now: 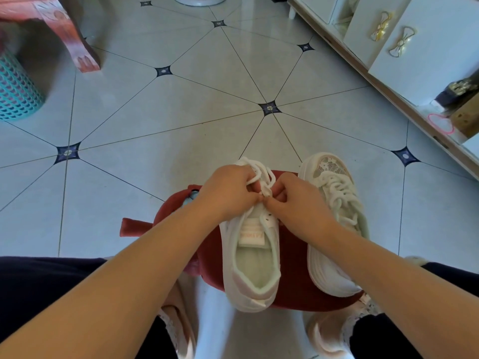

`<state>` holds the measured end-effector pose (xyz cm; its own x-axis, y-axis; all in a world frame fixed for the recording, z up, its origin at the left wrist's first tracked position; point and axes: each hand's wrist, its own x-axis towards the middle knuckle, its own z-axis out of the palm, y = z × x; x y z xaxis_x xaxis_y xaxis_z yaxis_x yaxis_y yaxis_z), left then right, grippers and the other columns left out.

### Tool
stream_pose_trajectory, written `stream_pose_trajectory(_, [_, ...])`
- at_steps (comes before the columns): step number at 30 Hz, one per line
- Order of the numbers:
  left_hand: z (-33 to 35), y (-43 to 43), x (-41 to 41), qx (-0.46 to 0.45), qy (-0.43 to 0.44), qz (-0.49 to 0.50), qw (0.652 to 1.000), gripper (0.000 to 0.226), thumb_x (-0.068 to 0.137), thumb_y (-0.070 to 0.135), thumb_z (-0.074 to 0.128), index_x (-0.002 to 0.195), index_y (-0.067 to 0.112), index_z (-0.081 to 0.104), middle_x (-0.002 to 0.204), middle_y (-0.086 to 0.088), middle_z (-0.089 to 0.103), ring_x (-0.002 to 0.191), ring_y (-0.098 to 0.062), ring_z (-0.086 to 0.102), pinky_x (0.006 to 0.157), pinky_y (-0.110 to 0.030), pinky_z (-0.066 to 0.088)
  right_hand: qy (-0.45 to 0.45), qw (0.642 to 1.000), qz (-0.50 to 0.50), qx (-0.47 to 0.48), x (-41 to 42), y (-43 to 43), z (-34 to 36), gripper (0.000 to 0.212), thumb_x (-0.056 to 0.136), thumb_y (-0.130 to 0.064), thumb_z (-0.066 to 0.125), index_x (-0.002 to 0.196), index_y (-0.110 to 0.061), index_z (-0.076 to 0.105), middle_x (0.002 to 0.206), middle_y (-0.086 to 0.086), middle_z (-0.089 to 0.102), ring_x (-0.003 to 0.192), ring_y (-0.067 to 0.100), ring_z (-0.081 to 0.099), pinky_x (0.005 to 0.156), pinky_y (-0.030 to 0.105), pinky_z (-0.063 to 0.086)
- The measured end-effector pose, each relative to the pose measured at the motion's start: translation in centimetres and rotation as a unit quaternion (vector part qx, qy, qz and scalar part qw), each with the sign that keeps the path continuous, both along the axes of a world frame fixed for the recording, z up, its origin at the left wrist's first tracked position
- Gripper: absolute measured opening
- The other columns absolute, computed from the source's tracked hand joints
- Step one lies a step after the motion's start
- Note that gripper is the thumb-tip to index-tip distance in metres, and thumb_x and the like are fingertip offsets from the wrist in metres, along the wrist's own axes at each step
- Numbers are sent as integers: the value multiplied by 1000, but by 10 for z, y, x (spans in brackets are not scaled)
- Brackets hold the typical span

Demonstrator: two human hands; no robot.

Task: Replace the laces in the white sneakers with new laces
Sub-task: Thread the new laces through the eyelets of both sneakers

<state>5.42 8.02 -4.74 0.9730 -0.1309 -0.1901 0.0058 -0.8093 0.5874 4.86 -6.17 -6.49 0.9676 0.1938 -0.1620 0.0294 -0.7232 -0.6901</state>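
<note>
Our left hand (pixel 230 190) and right hand (pixel 295 200) are pinching the lace (pixel 268 174) together, over the sneaker (pixel 250 268) lying just beneath them; if either pinch is loosening, we are probably losing the lace from its eyelet.

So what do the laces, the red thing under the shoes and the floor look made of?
Laces: thick, matte white woven cord, probably cotton or polyester. Red cushion: soft matte fabric, judging by its folded corner. Floor: glazed tile, glossy with reflections and grout lines.
</note>
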Motion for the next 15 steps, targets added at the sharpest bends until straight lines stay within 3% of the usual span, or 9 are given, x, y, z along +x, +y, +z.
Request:
stream_pose_trajectory(2, [3,0,0,37,-7,-15,999,10,83,25,62,75,19,60,71,4,55,73,-13,51,57,-20,35,6,1000,2,3,-1,0,0,11,85,-23,62,83,-17,53,67,-8,57,64,10,55,60,21,45])
stream_pose_trajectory(5, [3,-2,-2,45,-12,-7,999,28,82,23,58,58,20,44,59,5,43,57,-11,41,50,-22,27,6,1000,6,1,-3,3,4,10,84,-20,60,81,-17,52,67,-7,56,66,12,57,63,29,50])
stream_pose_trajectory(9, [7,3,-3,-12,21,-3,1000,36,87,23,53,56,16,37,57,2,37,53,-9,33,51,-24,25,-17,999,20,-32,-3,7,7,11,85,-19,57,79,-15,50,67,-6,54,64,14,55,58,24,42])
stream_pose_trajectory(12, [19,13,-12,-164,76,48,982,22,84,12,56,64,9,47,59,3,38,53,-9,34,53,-23,26,-15,999,12,-37,1,6,9,10,85,-16,56,80,-10,52,67,-3,53,69,20,58,62,29,48])
stream_pose_trajectory(15, [38,36,-26,-388,138,36,911,10,64,12,64,61,10,55,50,5,42,42,-6,35,43,-18,28,5,1000,5,-20,1,5,11,10,86,-17,57,84,-8,54,70,0,56,74,24,62,70,41,54])
